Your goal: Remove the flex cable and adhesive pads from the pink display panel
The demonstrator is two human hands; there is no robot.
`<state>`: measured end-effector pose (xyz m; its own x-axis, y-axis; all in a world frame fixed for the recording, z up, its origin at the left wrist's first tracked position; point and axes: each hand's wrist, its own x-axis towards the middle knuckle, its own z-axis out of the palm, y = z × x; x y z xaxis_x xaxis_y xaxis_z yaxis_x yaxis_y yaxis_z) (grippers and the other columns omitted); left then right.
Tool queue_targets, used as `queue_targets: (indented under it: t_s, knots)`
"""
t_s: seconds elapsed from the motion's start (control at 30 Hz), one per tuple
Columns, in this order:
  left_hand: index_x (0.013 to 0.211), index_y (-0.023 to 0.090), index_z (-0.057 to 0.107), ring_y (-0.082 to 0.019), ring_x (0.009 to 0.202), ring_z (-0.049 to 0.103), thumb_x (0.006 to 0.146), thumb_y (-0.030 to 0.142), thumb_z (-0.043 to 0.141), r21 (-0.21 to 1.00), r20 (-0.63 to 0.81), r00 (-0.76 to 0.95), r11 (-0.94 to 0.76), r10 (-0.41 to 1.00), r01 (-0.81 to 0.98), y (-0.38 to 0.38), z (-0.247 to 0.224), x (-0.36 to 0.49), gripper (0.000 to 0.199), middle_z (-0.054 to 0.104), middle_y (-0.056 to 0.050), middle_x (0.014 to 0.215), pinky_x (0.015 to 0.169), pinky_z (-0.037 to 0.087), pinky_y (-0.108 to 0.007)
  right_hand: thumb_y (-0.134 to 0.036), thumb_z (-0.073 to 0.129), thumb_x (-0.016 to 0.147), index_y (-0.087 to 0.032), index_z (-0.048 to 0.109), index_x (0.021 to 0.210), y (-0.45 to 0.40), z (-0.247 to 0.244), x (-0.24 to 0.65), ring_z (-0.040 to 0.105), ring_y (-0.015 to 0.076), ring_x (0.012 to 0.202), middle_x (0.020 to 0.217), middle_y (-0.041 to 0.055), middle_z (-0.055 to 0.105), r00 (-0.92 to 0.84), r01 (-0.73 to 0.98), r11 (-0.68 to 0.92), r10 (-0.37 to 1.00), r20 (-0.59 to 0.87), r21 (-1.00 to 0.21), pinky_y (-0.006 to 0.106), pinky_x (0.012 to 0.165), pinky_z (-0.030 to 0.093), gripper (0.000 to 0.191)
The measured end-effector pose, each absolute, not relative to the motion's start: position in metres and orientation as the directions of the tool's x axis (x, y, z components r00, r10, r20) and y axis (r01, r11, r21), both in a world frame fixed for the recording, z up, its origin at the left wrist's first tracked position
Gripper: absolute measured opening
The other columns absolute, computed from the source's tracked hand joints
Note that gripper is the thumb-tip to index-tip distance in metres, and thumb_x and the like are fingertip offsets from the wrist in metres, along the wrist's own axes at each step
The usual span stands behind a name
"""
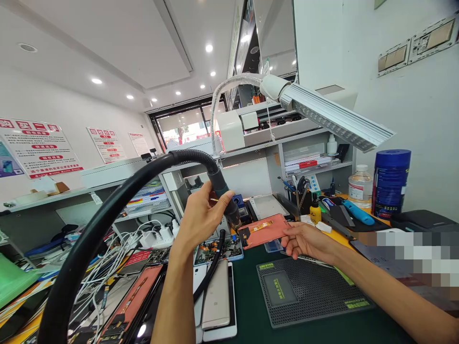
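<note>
Our right grip (304, 240) is pinching the pink panel (270, 234) by its right end above the desk (249, 296); left grip (204, 212) is clasping the handpiece (219, 184). We're judging the panel light, stiff, brittle: edges only.

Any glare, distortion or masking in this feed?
Head view: white glare on the dark glossy panel, lower left; head view: the black hose looms large at left, likely wide-angle; head view: pixel blocks mask part of the right edge; head view: held red panel fairly sharp.
</note>
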<state>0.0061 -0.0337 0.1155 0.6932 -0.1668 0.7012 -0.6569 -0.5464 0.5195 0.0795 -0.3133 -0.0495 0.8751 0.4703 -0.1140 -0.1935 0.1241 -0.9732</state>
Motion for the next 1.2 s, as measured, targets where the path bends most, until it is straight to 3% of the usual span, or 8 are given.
queue_targets:
  t_s: [0.33,0.5,0.67,1.0,1.2]
  knots:
    - [0.112,0.019,0.062,-0.018,0.086,0.066,0.095,0.044,0.062,0.584,0.697,0.701,-0.448,-0.15,-0.677,-0.0337,0.1145,0.0068,0.03,0.071,-0.004,0.096,0.072,0.051,-0.029,-0.035,0.06,0.102,-0.013,0.064,0.104,-0.3135,-0.0483,0.0781,0.064,0.0116,0.063,0.084,0.0003,0.066,0.876,-0.184,0.128,0.472,-0.104,-0.975,0.024,0.055,0.055,0.022]
    - [0.101,0.019,0.065,-0.018,0.08,0.064,0.094,0.044,0.064,0.573,0.681,0.712,-0.481,-0.171,-0.663,-0.0323,0.1148,0.0083,0.025,0.068,-0.002,0.088,0.07,0.049,-0.029,-0.034,0.061,0.102,-0.013,0.064,0.104,-0.3134,-0.0471,0.0774,0.064,0.0114,0.062,0.083,0.0001,0.066,0.876,-0.187,0.126,0.47,-0.108,-0.974,0.024,0.055,0.055,0.022]
    - [0.107,0.019,0.063,-0.02,0.087,0.066,0.094,0.044,0.063,0.573,0.691,0.705,-0.474,-0.159,-0.669,-0.0337,0.1136,0.009,0.028,0.071,-0.004,0.097,0.073,0.051,-0.031,-0.034,0.06,0.103,-0.013,0.064,0.104,-0.3134,-0.0465,0.0772,0.064,0.0115,0.063,0.083,0.0002,0.066,0.878,-0.189,0.128,0.466,-0.109,-0.974,0.024,0.055,0.055,0.022]
    - [0.104,0.019,0.063,-0.018,0.082,0.067,0.094,0.042,0.063,0.586,0.681,0.713,-0.461,-0.165,-0.666,-0.0344,0.1138,0.0091,0.025,0.072,-0.003,0.091,0.071,0.052,-0.03,-0.034,0.061,0.102,-0.013,0.064,0.106,-0.3127,-0.0447,0.0751,0.064,0.0114,0.062,0.084,0.0002,0.066,0.879,-0.187,0.126,0.463,-0.109,-0.974,0.024,0.055,0.055,0.021]
    - [0.11,0.019,0.062,-0.021,0.092,0.071,0.094,0.043,0.063,0.594,0.678,0.714,-0.443,-0.173,-0.671,-0.0373,0.113,0.0087,0.028,0.074,-0.006,0.101,0.077,0.056,-0.033,-0.034,0.061,0.102,-0.013,0.064,0.106,-0.3125,-0.0418,0.0714,0.064,0.0113,0.063,0.085,0.0005,0.066,0.883,-0.174,0.134,0.461,-0.094,-0.975,0.024,0.055,0.055,0.021]
